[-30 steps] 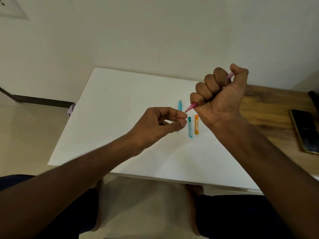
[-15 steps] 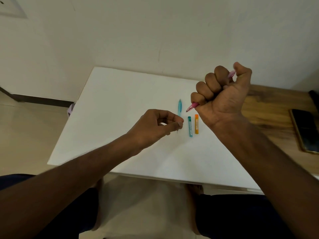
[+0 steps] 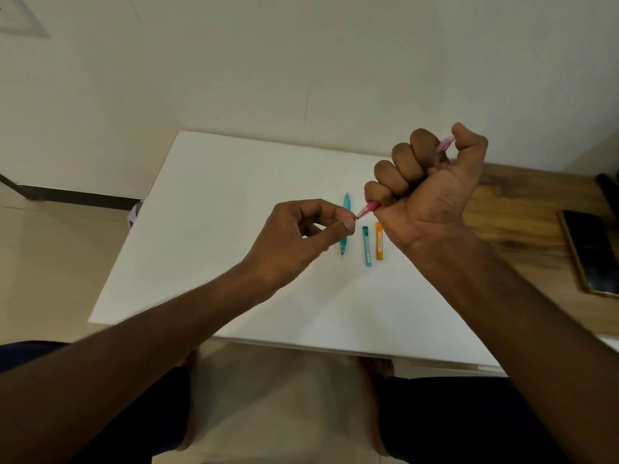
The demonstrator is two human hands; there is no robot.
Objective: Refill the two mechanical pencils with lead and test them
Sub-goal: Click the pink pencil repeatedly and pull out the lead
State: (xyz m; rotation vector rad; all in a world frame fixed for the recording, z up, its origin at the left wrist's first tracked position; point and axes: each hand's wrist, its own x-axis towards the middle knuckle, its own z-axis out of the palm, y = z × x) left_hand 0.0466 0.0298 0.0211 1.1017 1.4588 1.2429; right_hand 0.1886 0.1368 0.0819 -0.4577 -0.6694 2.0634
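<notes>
Nearest the camera, the person's two bare forearms reached out over dark-clad knees above a pale tiled floor. The left hand (image 3: 301, 232) had thumb and forefinger pinched together right at the tip of the slim pink plastic mechanical pencil (image 3: 367, 209); whether a lead sat between them could not be told — it was too fine to see. The right hand (image 3: 425, 182) was clenched in a fist around the pencil's barrel, thumb bent over its upper end. The pencil's long axis ran from that upper end, far and to the right, down to the tip, near and to the left, so the tip pointed straight at the left fingertips, which touched it or nearly so; any feeding of lead would likely run along that line. Below the hands, on the white rectangular tabletop (image 3: 207, 249), lay the teal translucent mechanical pencil (image 3: 345, 229), then beside it a narrow teal lead case (image 3: 367, 246) and an orange lead case (image 3: 379, 241), all roughly parallel. Farther right, a dark phone (image 3: 593, 252) rested on a brown wooden surface (image 3: 522, 209); beyond stood a plain off-white wall (image 3: 301, 61).
</notes>
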